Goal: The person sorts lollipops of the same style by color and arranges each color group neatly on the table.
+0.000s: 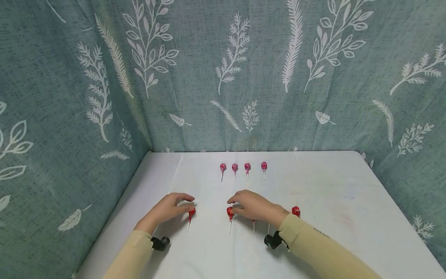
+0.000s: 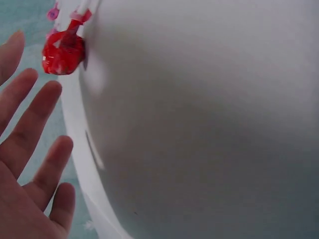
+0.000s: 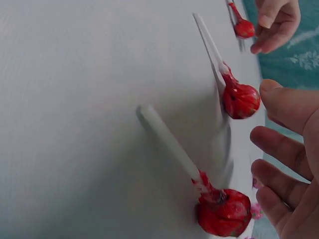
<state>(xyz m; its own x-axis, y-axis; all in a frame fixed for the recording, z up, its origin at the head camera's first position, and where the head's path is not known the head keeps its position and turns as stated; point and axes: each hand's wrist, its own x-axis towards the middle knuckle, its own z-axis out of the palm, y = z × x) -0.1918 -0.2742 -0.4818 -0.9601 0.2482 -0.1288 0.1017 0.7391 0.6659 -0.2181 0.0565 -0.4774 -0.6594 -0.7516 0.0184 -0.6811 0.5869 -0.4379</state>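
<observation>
Near the front edge of the white counter, two hands rest over a row of red lollipops. The left hand lies with fingers relaxed and spread, its fingertips just beside the leftmost red lollipop. The right hand hovers loosely open, its fingertips at another red lollipop, with a further red lollipop beside its wrist. Toward the back edge, four pink lollipops lie in a row, sticks pointing forward.
</observation>
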